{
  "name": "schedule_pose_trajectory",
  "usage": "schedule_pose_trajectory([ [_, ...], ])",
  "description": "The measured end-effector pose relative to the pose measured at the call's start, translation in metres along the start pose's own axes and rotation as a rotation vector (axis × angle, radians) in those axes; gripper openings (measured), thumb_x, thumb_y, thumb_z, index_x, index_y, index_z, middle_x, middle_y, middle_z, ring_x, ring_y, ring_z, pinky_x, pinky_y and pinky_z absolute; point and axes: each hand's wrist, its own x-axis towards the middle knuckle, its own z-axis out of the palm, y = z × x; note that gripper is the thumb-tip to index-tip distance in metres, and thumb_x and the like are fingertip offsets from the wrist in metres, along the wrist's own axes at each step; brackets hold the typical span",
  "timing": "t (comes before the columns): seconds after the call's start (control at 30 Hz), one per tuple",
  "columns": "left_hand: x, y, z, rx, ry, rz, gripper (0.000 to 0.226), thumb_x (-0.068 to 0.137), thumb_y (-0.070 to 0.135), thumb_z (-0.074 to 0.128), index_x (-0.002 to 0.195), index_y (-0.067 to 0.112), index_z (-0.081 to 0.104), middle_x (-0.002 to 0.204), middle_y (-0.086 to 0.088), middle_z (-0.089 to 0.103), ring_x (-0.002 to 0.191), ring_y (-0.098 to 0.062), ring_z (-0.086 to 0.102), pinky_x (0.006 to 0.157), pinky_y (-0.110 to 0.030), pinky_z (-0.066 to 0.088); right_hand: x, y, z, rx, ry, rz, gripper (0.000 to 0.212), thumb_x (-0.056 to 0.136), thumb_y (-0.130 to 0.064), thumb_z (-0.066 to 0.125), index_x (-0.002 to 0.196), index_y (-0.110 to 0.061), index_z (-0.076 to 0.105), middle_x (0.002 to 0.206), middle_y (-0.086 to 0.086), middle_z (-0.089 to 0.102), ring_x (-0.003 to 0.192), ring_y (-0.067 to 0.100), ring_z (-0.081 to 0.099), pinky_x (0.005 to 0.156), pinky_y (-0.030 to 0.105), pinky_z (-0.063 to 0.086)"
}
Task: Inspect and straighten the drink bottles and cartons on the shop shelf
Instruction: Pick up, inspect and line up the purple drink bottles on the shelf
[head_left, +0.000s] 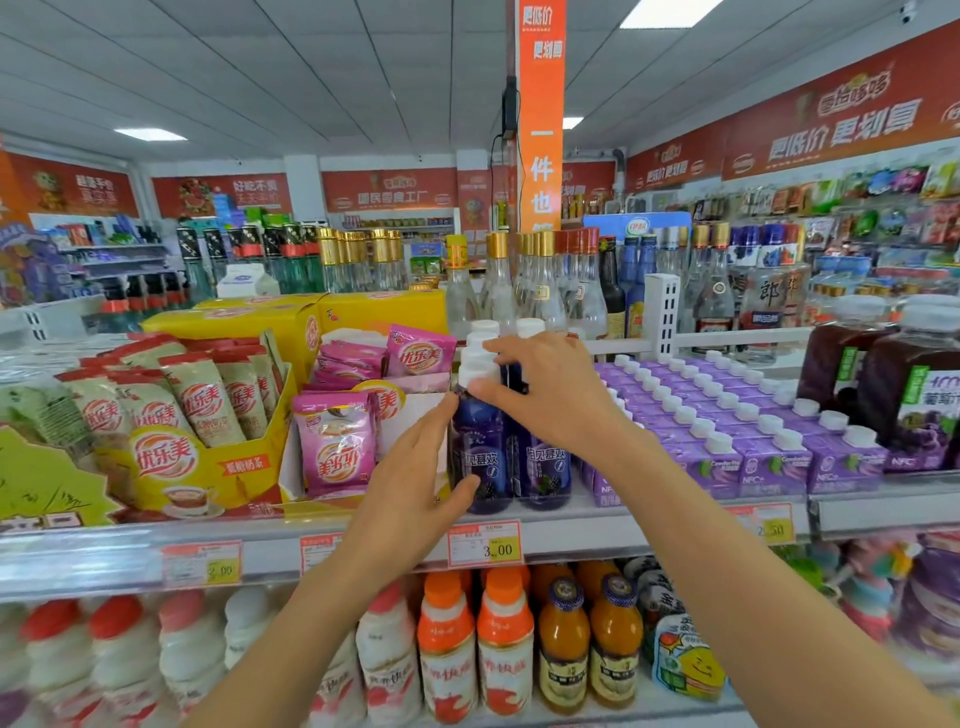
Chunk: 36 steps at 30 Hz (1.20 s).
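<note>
Two rows of dark blue drink bottles with white caps stand upright on the top shelf (571, 530). My left hand (415, 478) lies against the left side of the front left bottle (480, 452), fingers straight and thumb across its lower label. My right hand (550, 389) reaches over the bottle tops, thumb at that bottle's neck and fingers curled over the caps behind. The front right bottle (543, 473) stands beside it. Rows of purple cartons (769, 457) with white caps fill the shelf to the right.
Pink and yellow boxes of milk-tea sachets (332, 447) stand left of the bottles. Large dark juice bottles (914, 405) are at the far right. Glass liquor bottles (540, 280) line the back. The lower shelf holds orange-capped and white bottles (447, 644).
</note>
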Motion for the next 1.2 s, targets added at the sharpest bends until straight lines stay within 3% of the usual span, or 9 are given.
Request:
schedule_pose_trajectory([
  [0.1, -0.004, 0.001, -0.006, -0.034, -0.005, -0.008, 0.077, 0.095, 0.035, 0.062, 0.157, 0.029, 0.017, 0.156, 0.015, 0.029, 0.137, -0.009, 0.039, 0.098, -0.036, 0.046, 0.004, -0.008, 0.007, -0.003, -0.008, 0.006, 0.047, 0.095, -0.047, 0.057, 0.135, -0.022, 0.056, 0.128, 0.001, 0.064, 0.123, 0.023, 0.053, 0.104, 0.04, 0.03],
  [0.23, -0.004, 0.001, -0.01, -0.111, 0.017, 0.0, 0.07, 0.095, 0.036, 0.061, 0.154, 0.029, 0.025, 0.151, 0.02, 0.033, 0.132, 0.007, 0.031, 0.108, -0.034, 0.042, -0.001, -0.01, 0.009, 0.021, 0.079, -0.018, 0.04, 0.094, -0.042, 0.061, 0.129, -0.024, 0.061, 0.118, 0.0, 0.067, 0.112, 0.022, 0.057, 0.097, 0.033, 0.024],
  [0.37, 0.0, 0.003, -0.012, -0.278, 0.025, -0.053, 0.073, 0.09, 0.052, 0.062, 0.152, 0.032, 0.029, 0.148, 0.019, 0.042, 0.133, 0.003, 0.04, 0.107, -0.02, 0.037, -0.008, -0.018, -0.006, 0.291, 0.232, -0.001, 0.036, 0.092, -0.031, 0.067, 0.126, -0.019, 0.065, 0.117, 0.001, 0.066, 0.107, 0.018, 0.059, 0.097, 0.035, 0.04],
  [0.43, 0.0, 0.012, -0.014, -0.402, 0.019, -0.095, 0.069, 0.086, 0.051, 0.066, 0.146, 0.039, 0.035, 0.139, 0.025, 0.05, 0.128, 0.007, 0.045, 0.102, -0.014, 0.038, -0.012, -0.025, -0.02, 0.445, 0.291, 0.001, 0.034, 0.092, -0.027, 0.067, 0.126, -0.019, 0.065, 0.113, -0.003, 0.065, 0.098, 0.002, 0.058, 0.091, 0.022, 0.044],
  [0.5, -0.002, 0.022, -0.018, -0.504, 0.022, -0.122, 0.06, 0.083, 0.049, 0.073, 0.134, 0.044, 0.042, 0.123, 0.027, 0.062, 0.119, 0.008, 0.054, 0.096, -0.015, 0.045, -0.017, -0.032, -0.03, 0.53, 0.302, 0.002, 0.033, 0.092, -0.027, 0.067, 0.125, -0.022, 0.066, 0.109, -0.01, 0.064, 0.091, -0.011, 0.054, 0.083, 0.009, 0.043],
  [0.6, -0.013, 0.033, -0.023, -0.588, 0.03, -0.115, 0.055, 0.076, 0.045, 0.076, 0.126, 0.036, 0.054, 0.112, 0.019, 0.07, 0.107, -0.004, 0.065, 0.085, -0.023, 0.055, -0.027, -0.036, -0.034, 0.652, 0.28, 0.022, 0.031, 0.091, -0.028, 0.068, 0.122, -0.026, 0.066, 0.106, -0.014, 0.066, 0.091, -0.006, 0.062, 0.081, 0.013, 0.05],
  [0.8, -0.051, 0.048, -0.039, -0.778, 0.075, -0.264, 0.039, 0.077, 0.033, 0.075, 0.114, 0.027, 0.065, 0.102, 0.013, 0.075, 0.096, -0.005, 0.07, 0.079, -0.017, 0.055, -0.096, -0.034, -0.015, 0.938, 0.064, -0.021, 0.061, 0.087, -0.029, 0.067, 0.143, -0.027, 0.041, 0.14, -0.011, 0.05, 0.122, 0.003, 0.056, 0.095, 0.024, 0.052],
  [0.93, -0.067, 0.059, -0.052, -0.877, 0.052, -0.372, 0.035, 0.078, 0.036, 0.066, 0.109, 0.021, 0.07, 0.1, 0.004, 0.077, 0.095, -0.014, 0.073, 0.081, -0.026, 0.059, -0.137, -0.04, 0.011, 0.952, -0.067, -0.111, 0.057, 0.086, -0.018, 0.074, 0.137, -0.025, 0.051, 0.154, -0.016, 0.035, 0.138, 0.008, 0.043, 0.098, 0.028, 0.051],
  [1.2, -0.103, 0.081, -0.067, -0.886, -0.096, -0.449, 0.041, 0.084, 0.046, 0.054, 0.107, 0.019, 0.075, 0.105, -0.002, 0.076, 0.1, -0.019, 0.072, 0.091, -0.037, 0.054, -0.158, -0.067, 0.01, 1.099, 0.163, 0.106, 0.034, 0.084, -0.027, 0.067, 0.117, -0.021, 0.069, 0.107, -0.005, 0.075, 0.1, 0.012, 0.071, 0.083, 0.026, 0.058],
])
